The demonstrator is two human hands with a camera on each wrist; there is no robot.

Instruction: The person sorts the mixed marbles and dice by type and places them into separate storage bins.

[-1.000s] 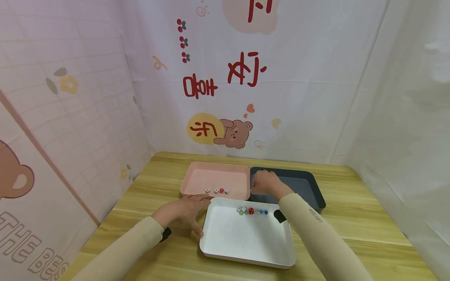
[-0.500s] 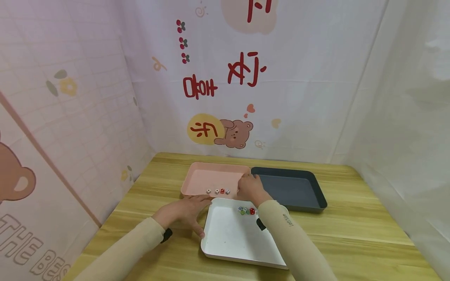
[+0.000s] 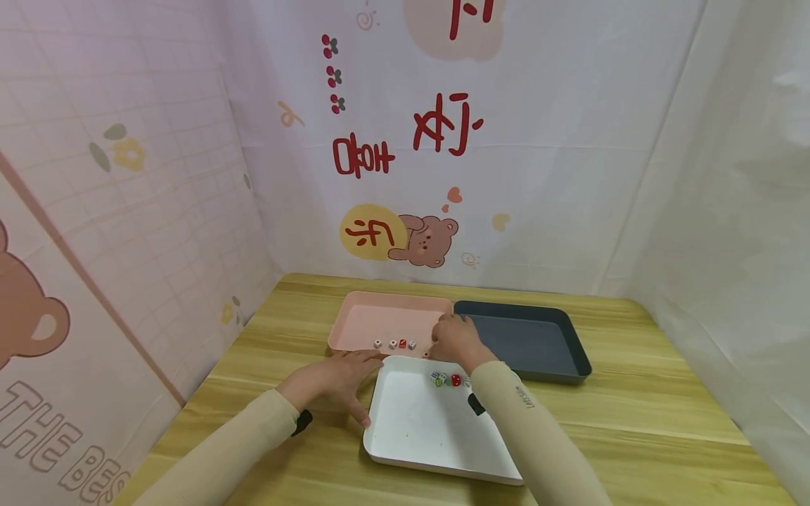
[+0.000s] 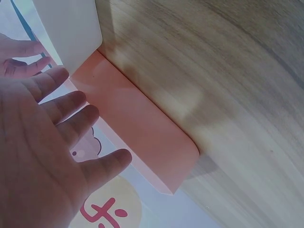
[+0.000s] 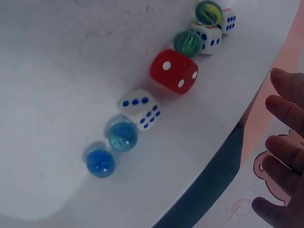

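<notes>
In the head view, my left hand (image 3: 335,383) lies at the left rim of the white tray (image 3: 436,443), thumb and fingers spread and nothing in them. My right hand (image 3: 457,341) reaches over the white tray to the front right corner of the pink tray (image 3: 395,301). A die (image 3: 426,355) shows right at its fingertips. Fingers loosely spread, the right hand shows no held thing in the right wrist view. Below it in the white tray lie a red die (image 5: 174,71), several white dice (image 5: 140,109), two blue marbles (image 5: 100,163) and green marbles (image 5: 187,43).
Several small dice (image 3: 394,344) sit in a row inside the pink tray's front edge. To its right stands a dark grey tray (image 3: 522,341). All three trays are on a wooden table (image 3: 639,422), with printed cloth (image 3: 538,140) hanging behind.
My right hand has moved left from the dark tray's edge to the pink tray's right end, where a die now shows by its fingertips. The left hand has stayed at the white tray.
</notes>
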